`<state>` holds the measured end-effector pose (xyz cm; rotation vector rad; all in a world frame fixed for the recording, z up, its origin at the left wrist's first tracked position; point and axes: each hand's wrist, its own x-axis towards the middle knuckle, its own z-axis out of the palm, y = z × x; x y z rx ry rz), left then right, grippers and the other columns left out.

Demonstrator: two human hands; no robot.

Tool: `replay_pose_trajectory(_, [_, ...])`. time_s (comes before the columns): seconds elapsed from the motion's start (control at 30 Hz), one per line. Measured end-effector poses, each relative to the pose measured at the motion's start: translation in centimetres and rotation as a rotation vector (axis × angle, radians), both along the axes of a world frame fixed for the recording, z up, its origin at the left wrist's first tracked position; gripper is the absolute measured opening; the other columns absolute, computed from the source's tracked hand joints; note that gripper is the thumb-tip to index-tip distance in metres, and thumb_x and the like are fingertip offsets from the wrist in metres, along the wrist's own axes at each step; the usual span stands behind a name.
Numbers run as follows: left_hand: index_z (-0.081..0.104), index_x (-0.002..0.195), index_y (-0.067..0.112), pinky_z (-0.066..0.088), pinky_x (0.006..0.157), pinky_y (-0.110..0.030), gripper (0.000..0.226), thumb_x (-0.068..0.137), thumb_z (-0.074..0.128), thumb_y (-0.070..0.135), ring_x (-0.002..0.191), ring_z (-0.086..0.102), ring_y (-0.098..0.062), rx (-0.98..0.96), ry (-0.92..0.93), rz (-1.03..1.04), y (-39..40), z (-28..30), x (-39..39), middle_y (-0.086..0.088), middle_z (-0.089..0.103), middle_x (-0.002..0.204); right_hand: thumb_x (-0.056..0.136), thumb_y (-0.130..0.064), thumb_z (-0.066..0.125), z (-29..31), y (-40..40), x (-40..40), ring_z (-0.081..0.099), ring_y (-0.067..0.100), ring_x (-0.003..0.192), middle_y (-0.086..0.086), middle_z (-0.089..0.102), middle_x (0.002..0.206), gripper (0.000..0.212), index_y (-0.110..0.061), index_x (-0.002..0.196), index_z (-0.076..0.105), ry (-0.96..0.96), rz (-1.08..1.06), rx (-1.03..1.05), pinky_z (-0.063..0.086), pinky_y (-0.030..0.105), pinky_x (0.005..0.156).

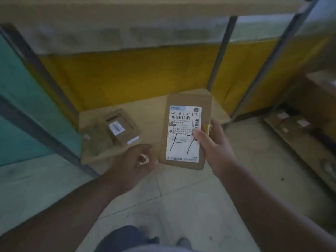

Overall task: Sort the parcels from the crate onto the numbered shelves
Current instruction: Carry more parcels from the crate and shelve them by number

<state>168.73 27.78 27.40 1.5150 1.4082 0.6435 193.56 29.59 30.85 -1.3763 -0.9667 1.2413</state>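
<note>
My right hand (214, 144) grips a small brown cardboard parcel (187, 100) by its right edge, thumb on the white shipping label with a barcode and handwritten black strokes. The parcel is held upright in the air above the front of the low bottom shelf (154, 113). My left hand (136, 160) hovers just left of the parcel, fingers curled around a small white object that I cannot make out. Two flat brown parcels (116, 128) lie stacked on the left part of that shelf. The crate is not in view.
A yellow back panel (138, 75) closes the shelf behind. Grey metal uprights (221, 57) frame it, and a cardboard-covered shelf board (118, 24) hangs above. A teal panel (20, 99) stands at left. More parcels (291, 122) sit on a low rack at right. Tiled floor lies below.
</note>
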Motion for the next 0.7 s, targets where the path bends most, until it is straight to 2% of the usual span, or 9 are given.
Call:
replay_pose_trajectory(0.1, [0.060,0.114,0.035,0.052,0.094,-0.041,0.067,0.060,0.057,0.074,0.097,0.062,-0.011,0.022,0.039,0.120,-0.3,-0.5,-1.1,0.011,0.064,0.108,0.095,-0.015,0.066,-0.8,2.7,-1.9,0.076,0.020,0.093,0.005,0.076,0.108,0.053,-0.032,0.142,0.049,0.046,0.076,-0.017,0.060,0.029,0.065])
replay_pose_trajectory(0.23, [0.055,0.118,0.039,0.051,0.094,-0.040,0.072,0.059,0.052,0.079,0.104,0.058,-0.003,0.016,0.119,0.172,0.7,-0.9,-3.0,0.022,0.059,0.112,0.097,-0.015,0.064,-1.8,5.6,-4.1,0.075,0.024,0.096,0.009,0.075,0.109,0.046,-0.029,0.139,0.051,0.027,0.161,-0.032,0.062,0.042,0.078])
replay_pose_trajectory(0.3, [0.053,0.125,0.037,0.050,0.094,-0.037,0.080,0.059,0.049,0.081,0.106,0.056,-0.001,0.001,0.160,0.196,1.3,-1.2,-3.5,0.025,0.055,0.114,0.098,-0.016,0.062,-2.5,6.8,-4.5,0.075,0.023,0.096,0.005,0.076,0.107,0.044,-0.030,0.138,0.051,0.004,0.203,-0.049,0.062,0.041,0.078])
replay_pose_trajectory(0.4, [0.050,0.122,0.042,0.050,0.091,-0.035,0.070,0.063,0.052,0.080,0.108,0.056,-0.008,-0.024,0.204,0.203,1.9,-1.8,-3.3,0.018,0.054,0.116,0.099,-0.014,0.059,-3.0,8.9,-4.6,0.075,0.021,0.094,0.002,0.077,0.104,0.042,-0.026,0.138,0.051,0.002,0.258,-0.075,0.061,0.031,0.069])
replay_pose_trajectory(0.47, [0.052,0.130,0.035,0.049,0.090,-0.035,0.069,0.073,0.061,0.074,0.109,0.055,-0.011,-0.039,0.261,0.215,2.7,-2.1,-2.8,0.013,0.053,0.119,0.100,-0.012,0.057,-3.6,10.8,-4.6,0.076,0.021,0.092,0.002,0.078,0.101,0.040,-0.022,0.138,0.051,-0.007,0.288,-0.091,0.060,0.028,0.066])
replay_pose_trajectory(0.53, [0.054,0.133,0.028,0.049,0.090,-0.035,0.079,0.071,0.056,0.078,0.109,0.054,-0.012,-0.046,0.327,0.229,4.0,-2.9,-2.3,0.012,0.053,0.119,0.100,-0.010,0.057,-4.8,13.3,-4.6,0.076,0.020,0.090,0.002,0.078,0.098,0.040,-0.018,0.138,0.051,-0.022,0.317,-0.103,0.060,0.029,0.066])
replay_pose_trajectory(0.6, [0.054,0.132,0.029,0.049,0.089,-0.036,0.084,0.067,0.048,0.082,0.109,0.055,-0.012,-0.053,0.377,0.234,5.9,-4.1,-1.6,0.012,0.055,0.120,0.100,-0.009,0.057,-6.5,16.1,-4.5,0.076,0.019,0.088,0.003,0.078,0.099,0.039,-0.016,0.137,0.052,-0.032,0.337,-0.124,0.059,0.028,0.064])
replay_pose_trajectory(0.7, [0.050,0.137,0.027,0.046,0.086,-0.033,0.068,0.082,0.062,0.065,0.108,0.053,-0.012,-0.064,0.415,0.295,8.7,-6.4,-0.3,0.007,0.057,0.129,0.100,-0.011,0.058,-9.4,20.7,-4.7,0.076,0.016,0.088,0.004,0.077,0.105,0.036,-0.021,0.135,0.054,-0.074,0.403,-0.150,0.059,0.026,0.062])
